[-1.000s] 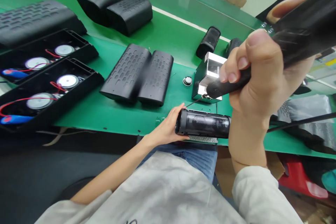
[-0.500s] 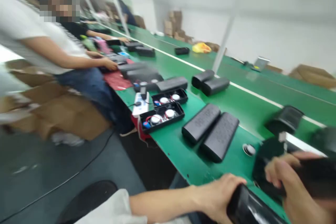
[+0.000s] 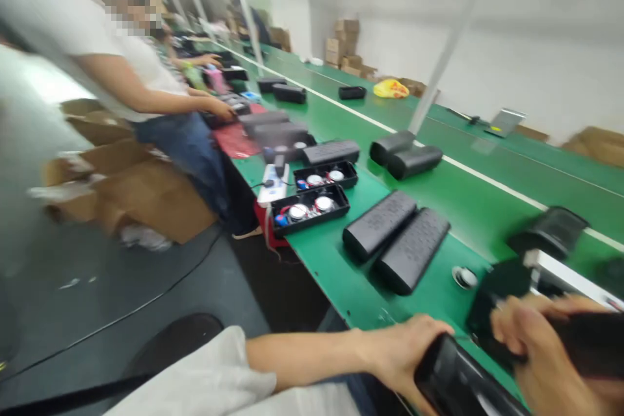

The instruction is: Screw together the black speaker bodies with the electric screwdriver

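Note:
Low in the view, my left hand (image 3: 407, 354) is closed round the end of a glossy black speaker housing (image 3: 463, 380), which runs off the bottom edge. My right hand (image 3: 541, 344) is held above and to the right of it, fingers curled round a dark object (image 3: 592, 341) too blurred to name. Just beyond the hands, a loose round speaker driver (image 3: 465, 277) lies on the green bench (image 3: 336, 273). Further left rest two black speaker housings with patterned tops (image 3: 414, 250). Beside them are two open speaker housings (image 3: 312, 209) with drivers and wires inside.
A white power strip (image 3: 273, 185) stands by the bench edge. More black housings (image 3: 414, 161) sit along the green conveyor (image 3: 468, 205). A co-worker (image 3: 146, 88) stands at the left, near cardboard boxes (image 3: 151, 188). A white box (image 3: 565, 273) lies beyond my right hand.
The camera has turned a little left, so the bench and co-worker appear further right. My left hand keeps its grip on the housing; my right hand stays closed in nearly the same place.

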Tool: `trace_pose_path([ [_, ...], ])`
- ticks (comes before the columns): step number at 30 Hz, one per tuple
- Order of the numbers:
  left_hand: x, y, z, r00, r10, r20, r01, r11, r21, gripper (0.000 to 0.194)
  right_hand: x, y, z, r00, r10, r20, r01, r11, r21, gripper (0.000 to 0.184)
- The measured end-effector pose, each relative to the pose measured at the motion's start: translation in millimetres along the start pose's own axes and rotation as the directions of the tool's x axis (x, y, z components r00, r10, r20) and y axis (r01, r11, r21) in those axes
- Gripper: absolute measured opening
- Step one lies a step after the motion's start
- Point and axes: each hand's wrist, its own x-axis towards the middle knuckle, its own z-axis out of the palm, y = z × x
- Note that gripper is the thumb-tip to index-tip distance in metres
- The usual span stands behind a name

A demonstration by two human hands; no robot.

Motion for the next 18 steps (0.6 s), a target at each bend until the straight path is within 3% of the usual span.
trace_pose_path([
  [3,-11,25,-4.7,0.995,0.017,-0.103,-0.023,0.998,-0.058,0.136,-8,-17,9,0.988,-0.037,0.153,0.038,0.999,-0.003,0.039],
  [5,-17,34,-11.5,0.992,-0.042,-0.115,0.030,0.994,-0.104,0.129,-7,-18,17,0.985,-0.017,0.169,0.026,0.998,-0.053,0.036],
  [8,-18,33,-22.3,0.987,-0.127,-0.093,0.119,0.989,-0.091,0.123,7,-13,24,0.982,0.023,0.186,0.000,0.993,-0.121,0.045],
  [11,-17,25,-25.7,0.989,-0.126,-0.076,0.127,0.992,0.009,0.118,18,-28,21,0.971,0.025,0.238,-0.002,0.996,-0.095,0.055],
  [14,-20,25,-24.6,0.993,-0.074,-0.094,0.083,0.992,0.095,0.117,20,-64,7,0.966,-0.105,0.236,0.110,0.994,-0.009,0.053],
  [16,-20,28,-24.1,0.995,-0.040,-0.093,0.051,0.991,0.123,0.120,27,-86,-12,0.956,-0.260,0.137,0.269,0.961,-0.059,0.046],
  [18,-19,32,-24.6,0.997,-0.023,-0.076,0.032,0.992,0.125,0.124,42,-96,-37,0.898,-0.438,0.030,0.436,0.881,-0.182,0.040],
])
